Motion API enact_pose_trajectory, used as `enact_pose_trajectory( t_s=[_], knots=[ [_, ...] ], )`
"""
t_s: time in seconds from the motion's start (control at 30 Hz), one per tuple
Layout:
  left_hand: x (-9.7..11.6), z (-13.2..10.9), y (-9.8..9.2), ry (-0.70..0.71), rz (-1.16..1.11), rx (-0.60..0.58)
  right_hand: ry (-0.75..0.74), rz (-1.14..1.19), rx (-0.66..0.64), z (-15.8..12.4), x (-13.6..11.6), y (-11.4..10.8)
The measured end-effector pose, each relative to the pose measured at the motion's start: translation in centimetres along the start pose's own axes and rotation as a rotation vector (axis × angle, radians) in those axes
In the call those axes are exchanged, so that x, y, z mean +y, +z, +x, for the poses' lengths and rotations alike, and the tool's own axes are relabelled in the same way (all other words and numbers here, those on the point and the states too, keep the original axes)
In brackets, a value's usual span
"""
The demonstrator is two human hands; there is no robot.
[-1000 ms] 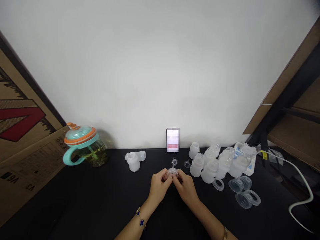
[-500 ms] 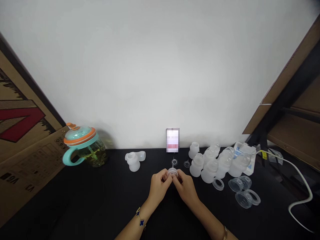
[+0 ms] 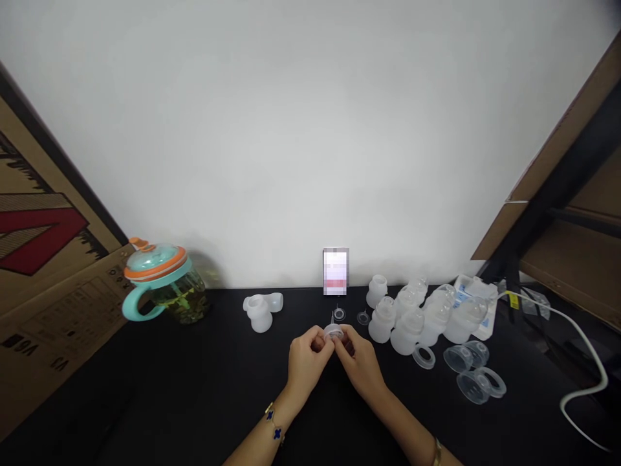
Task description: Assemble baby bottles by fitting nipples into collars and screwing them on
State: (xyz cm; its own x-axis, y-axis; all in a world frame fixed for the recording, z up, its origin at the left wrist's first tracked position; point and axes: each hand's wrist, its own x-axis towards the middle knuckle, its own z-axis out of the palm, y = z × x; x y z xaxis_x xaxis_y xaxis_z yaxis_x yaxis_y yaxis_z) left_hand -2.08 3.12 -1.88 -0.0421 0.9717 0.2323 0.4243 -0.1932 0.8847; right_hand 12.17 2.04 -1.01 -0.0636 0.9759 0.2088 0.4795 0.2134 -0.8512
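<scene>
Both my left hand (image 3: 310,353) and my right hand (image 3: 356,356) are closed on a small translucent bottle collar ring (image 3: 333,331), one from each side, low over the black table. A thin nipple tip rises from the ring's top. My fingertips hide its lower part. Just beyond lie two flat clear nipples, one (image 3: 339,314) straight ahead and another (image 3: 363,316) to the right. Baby bottles (image 3: 407,331), several with clear domed caps, stand in a cluster beside my right hand. A loose collar ring (image 3: 424,356) rests in front of them.
Clear caps (image 3: 471,387) and another ring lie at the right, near a white cable (image 3: 594,362). Farther left are white bottles (image 3: 261,314) and a lidded jug (image 3: 167,285) by a cardboard box (image 3: 63,323). A phone with a blurred screen (image 3: 336,272) leans on the wall.
The collar ring has tilted and shifted slightly left between my fingers. My hands stay in nearly the same place, and the other things have not moved.
</scene>
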Motion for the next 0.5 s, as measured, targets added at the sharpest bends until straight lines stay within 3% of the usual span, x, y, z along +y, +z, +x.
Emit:
enact_pose_trajectory(
  t_s=[0.23, 0.5],
  knots=[
    [0.25, 0.02, -0.16, -0.023, -0.060, 0.017, 0.000, -0.013, -0.012, 0.14, -0.10, -0.03],
    [0.68, 0.00, -0.32, -0.004, -0.053, -0.049, -0.004, 0.035, -0.023, 0.07, 0.16, 0.15]
  ],
)
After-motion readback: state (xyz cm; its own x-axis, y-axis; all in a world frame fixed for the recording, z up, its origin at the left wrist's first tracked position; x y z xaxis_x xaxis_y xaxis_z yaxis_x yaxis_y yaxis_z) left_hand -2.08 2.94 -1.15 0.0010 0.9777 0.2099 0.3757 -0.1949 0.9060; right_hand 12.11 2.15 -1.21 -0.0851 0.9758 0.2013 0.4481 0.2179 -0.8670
